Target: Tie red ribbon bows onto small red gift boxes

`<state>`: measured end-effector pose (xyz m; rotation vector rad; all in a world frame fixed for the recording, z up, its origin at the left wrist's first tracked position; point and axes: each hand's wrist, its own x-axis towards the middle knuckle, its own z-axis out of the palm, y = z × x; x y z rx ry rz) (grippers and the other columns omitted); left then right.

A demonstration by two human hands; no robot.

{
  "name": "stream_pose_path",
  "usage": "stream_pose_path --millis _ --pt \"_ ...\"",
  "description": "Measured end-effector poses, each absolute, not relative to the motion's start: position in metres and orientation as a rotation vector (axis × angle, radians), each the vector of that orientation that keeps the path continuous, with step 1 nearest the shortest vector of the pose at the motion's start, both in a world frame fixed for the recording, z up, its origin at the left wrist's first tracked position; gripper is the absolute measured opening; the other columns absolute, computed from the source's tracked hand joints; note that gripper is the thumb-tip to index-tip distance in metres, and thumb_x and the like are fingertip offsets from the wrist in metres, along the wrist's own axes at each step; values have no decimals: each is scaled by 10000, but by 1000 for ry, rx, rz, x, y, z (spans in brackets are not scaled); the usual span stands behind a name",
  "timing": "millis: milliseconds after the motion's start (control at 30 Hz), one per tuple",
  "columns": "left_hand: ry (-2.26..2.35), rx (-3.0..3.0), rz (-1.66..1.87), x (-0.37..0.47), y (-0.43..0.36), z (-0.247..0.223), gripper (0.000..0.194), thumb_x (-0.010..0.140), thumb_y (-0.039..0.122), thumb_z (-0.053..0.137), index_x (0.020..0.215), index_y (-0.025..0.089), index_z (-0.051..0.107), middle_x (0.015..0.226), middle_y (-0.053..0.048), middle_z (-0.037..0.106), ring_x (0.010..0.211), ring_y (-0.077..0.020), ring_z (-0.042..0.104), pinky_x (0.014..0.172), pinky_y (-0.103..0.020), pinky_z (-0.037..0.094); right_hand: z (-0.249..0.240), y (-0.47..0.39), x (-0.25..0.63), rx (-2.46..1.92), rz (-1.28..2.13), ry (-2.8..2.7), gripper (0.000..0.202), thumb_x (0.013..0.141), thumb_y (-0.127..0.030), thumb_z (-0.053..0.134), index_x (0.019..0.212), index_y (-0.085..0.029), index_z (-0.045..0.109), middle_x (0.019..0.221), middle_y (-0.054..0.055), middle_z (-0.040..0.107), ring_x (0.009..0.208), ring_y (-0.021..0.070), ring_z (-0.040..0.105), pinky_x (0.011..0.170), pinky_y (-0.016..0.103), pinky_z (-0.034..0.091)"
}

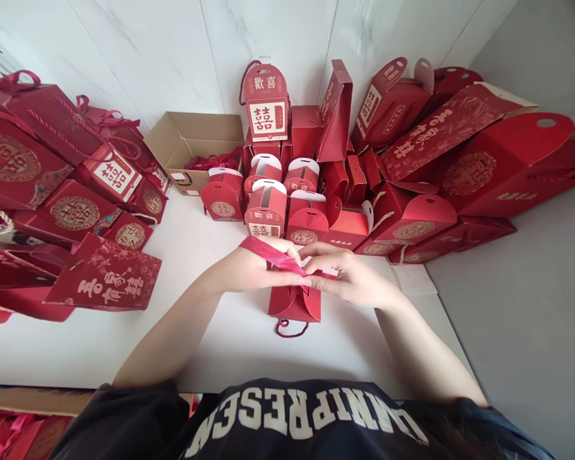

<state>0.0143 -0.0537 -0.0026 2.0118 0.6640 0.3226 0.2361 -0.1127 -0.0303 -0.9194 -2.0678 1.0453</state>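
A small red box lies on the white table in front of me, a dark red cord loop at its near edge. Above its top, a pink-red ribbon runs over the back of my left hand to the fingertips. Thumb and fingers of my left hand are closed on the ribbon. My right hand meets it from the right, its thumb and forefinger pinched on the same ribbon over the box. The fingertips of both hands touch or nearly touch, and part of the ribbon is hidden between them.
Behind my hands stand several small red boxes and an open cardboard box with red ribbon inside. Larger red boxes are piled at the left and right. A grey wall borders the table's right side.
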Motion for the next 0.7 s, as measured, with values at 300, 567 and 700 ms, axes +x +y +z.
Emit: stream_pose_path --millis 300,567,700 --pt "971 2330 126 24 -78 -14 261 823 396 642 986 198 590 891 -21 656 717 -186 597 622 -308 448 -34 -110 243 -963 1140 -1928 92 935 -277 626 958 -238 707 1165 53 616 1109 199 604 1002 375 466" --pt "917 2321 158 27 -77 -19 258 847 344 620 1072 220 643 1153 -54 652 976 -236 646 836 -347 512 -34 -108 244 -958 1195 -1923 113 933 -290 629 954 -212 708 1118 62 624 1081 199 602 988 363 452" --pt "907 2222 220 31 -74 -22 139 863 301 590 895 193 672 1011 -63 662 905 -219 640 784 -319 508 -35 -107 244 -940 1201 -1931 129 938 -296 618 937 -203 708 1075 64 625 1049 197 608 967 365 462"
